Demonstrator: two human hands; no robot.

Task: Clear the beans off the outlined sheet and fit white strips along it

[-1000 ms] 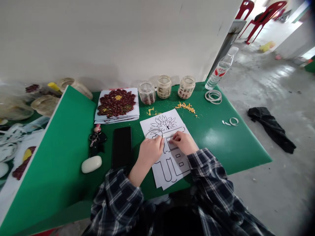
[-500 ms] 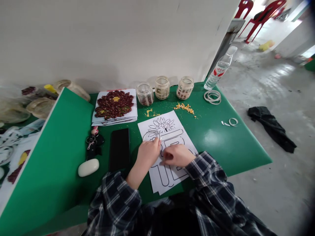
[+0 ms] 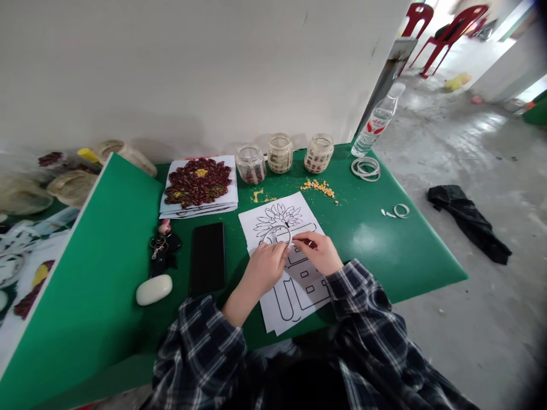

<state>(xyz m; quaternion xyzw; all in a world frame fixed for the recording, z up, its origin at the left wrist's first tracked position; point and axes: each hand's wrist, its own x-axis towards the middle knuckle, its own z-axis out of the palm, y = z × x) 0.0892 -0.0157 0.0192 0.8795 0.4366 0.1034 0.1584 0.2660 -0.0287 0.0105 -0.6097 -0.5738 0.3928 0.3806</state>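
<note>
My left hand (image 3: pixel 268 265) is closed round the lower edge of a thin, pale roll of tape (image 3: pixel 264 234), held up over the printed sheets. The fingertips of my right hand (image 3: pixel 318 250) are pinched together at the right edge of the same roll, close to my left thumb; whatever loose end lies between them is too small to make out. Under both hands lie overlapping white sheets (image 3: pixel 280 299) with black outlines of a flower and large block letters.
Behind the sheets stand glass jars (image 3: pixel 280 154), near scattered corn kernels (image 3: pixel 318 187). Tape rolls (image 3: pixel 365 169) and a water bottle (image 3: pixel 378 122) are at the right. A black phone (image 3: pixel 208 259), keys (image 3: pixel 160 247), a white case (image 3: pixel 154 290) and a seed-covered flower picture (image 3: pixel 199 182) lie left.
My right hand has risen from over the letters to the edge of the tape roll. My left hand has shifted slightly right with the roll.
</note>
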